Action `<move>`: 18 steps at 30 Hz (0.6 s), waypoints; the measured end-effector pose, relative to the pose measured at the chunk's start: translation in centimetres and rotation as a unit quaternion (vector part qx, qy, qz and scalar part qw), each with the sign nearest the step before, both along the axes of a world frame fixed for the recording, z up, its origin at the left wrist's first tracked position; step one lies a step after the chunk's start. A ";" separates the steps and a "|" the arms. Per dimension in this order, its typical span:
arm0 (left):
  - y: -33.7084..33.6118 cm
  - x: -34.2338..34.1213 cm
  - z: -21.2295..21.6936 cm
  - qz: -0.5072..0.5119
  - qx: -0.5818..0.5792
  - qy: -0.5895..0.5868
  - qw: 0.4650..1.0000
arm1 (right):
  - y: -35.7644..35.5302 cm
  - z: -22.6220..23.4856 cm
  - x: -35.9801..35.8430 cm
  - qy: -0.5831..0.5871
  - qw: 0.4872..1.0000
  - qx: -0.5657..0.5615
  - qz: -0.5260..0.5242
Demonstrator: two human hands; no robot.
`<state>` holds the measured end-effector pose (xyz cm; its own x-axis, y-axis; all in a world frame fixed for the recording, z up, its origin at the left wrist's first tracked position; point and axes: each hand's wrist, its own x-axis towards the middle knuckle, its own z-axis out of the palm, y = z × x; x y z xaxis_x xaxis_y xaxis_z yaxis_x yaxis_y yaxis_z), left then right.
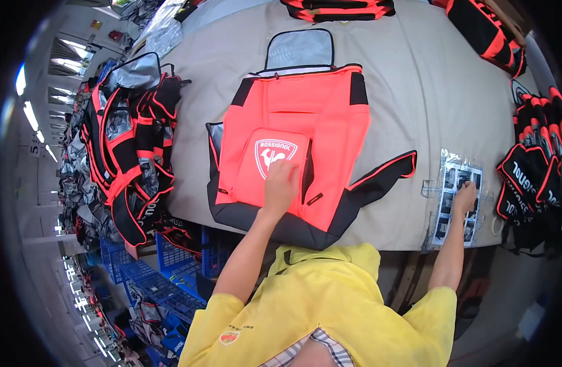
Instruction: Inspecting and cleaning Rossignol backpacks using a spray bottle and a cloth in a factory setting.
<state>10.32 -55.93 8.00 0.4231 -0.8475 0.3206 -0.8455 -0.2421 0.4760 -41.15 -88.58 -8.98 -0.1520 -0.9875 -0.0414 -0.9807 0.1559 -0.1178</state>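
One red-and-black bag [336, 153] laid out flat at the centre of the clock face, on a beige-grey bench [452, 110], with its black base [275, 226] turned toward 6 o'clock, close to the near edge. At 12 o'clock on the bag, a top flap [300, 50] with silvery lining, opened away from the body. Toward 3 o'clock from the bag's middle, a black side panel [385, 176] with red piping, spread outward; at 5 o'clock, a small black tab [316, 199] just beside the pocket.

Touching the front pocket [250, 177] with the left hand [282, 183], fingers bent, over the lower part of a white shield emblem [275, 150]; impossible to make out whether pinching the cloth or only pressing it. Touching a printed sheet [449, 196] at 3 o'clock with the right hand [465, 199], fingers curled; grip likewise unclear.

Around the rim: at 9 to 10 o'clock, more red-and-black bags [134, 147] in a heap; just past 12, a folded bundle [339, 9]; at 2, another bag [489, 33]; at 3, a hanging pile [532, 171]; at 8, blue crates [149, 278], lower than the bench; at 6, a yellow shirt [330, 306].
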 end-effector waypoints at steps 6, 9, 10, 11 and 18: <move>-3.2 3.3 -0.9 0.001 0.081 0.044 0.996 | 5.8 8.3 8.6 -0.738 0.662 -0.029 -0.129; -4.1 3.5 0.1 -0.074 0.149 0.064 0.984 | 10.0 14.7 15.6 -0.752 0.649 0.101 -0.058; -4.4 3.7 -0.5 -0.078 0.164 0.049 0.982 | 11.0 16.1 19.1 -0.717 0.683 0.136 -0.015; -4.5 3.9 -1.0 -0.079 0.179 0.034 0.980 | 12.1 17.2 22.4 -0.723 0.665 0.185 0.024; -4.1 4.8 -3.0 -0.075 0.173 0.106 0.976 | 17.7 16.0 37.3 -0.374 0.834 0.076 0.398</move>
